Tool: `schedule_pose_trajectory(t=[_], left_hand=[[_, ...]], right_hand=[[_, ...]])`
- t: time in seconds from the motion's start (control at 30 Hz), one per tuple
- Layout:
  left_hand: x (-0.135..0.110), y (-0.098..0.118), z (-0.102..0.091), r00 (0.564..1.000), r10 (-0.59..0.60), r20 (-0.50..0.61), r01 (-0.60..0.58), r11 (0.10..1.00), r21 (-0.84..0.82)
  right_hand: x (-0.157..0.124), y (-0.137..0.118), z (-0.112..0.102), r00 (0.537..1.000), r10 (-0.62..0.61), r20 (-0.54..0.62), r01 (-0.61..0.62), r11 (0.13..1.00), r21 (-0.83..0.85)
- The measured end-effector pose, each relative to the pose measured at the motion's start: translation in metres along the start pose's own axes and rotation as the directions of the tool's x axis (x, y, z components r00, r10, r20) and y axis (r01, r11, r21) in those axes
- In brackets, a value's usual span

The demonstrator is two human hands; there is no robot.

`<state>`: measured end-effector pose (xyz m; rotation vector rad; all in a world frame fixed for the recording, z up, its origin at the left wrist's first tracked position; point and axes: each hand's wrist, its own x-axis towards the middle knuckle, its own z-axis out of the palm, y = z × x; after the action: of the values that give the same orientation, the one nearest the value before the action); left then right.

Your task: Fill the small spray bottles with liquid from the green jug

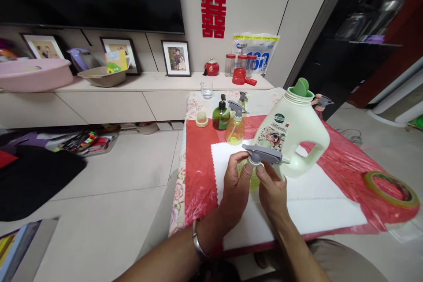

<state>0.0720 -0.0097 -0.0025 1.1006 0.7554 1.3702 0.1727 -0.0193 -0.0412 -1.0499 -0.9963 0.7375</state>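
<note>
My left hand [235,189] is wrapped round a small yellow-green spray bottle [251,177] over a white cloth [297,194]. My right hand [272,191] pinches the collar under its grey trigger head [264,154]. Right behind stands a large pale green detergent jug [294,134] with an open neck and a green cap tilted in it. A second yellow spray bottle [235,128] and a green pump bottle [220,115] stand farther back on the table.
The table has a red plastic cover [198,163]. A tape roll [391,188] lies at its right, a small yellow lid [202,119] and a glass [206,90] at the back. A low cabinet [109,103] with photo frames, bowls and jars runs along the wall.
</note>
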Motion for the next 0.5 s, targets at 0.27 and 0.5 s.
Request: schedule_pose_trajectory(t=[0.27,0.5], left_hand=[[-0.0005,0.0035,-0.0042,0.998,0.046,0.044,-0.051,0.990,0.128],[0.0029,0.0024,-0.0022,0.999,0.015,0.036,-0.020,0.992,0.127]], right_hand=[[0.0016,-0.0045,-0.0044,0.999,-0.036,0.004,0.036,0.992,-0.125],[0.0029,-0.0089,-0.0098,0.998,-0.049,0.045,0.058,0.976,-0.211]])
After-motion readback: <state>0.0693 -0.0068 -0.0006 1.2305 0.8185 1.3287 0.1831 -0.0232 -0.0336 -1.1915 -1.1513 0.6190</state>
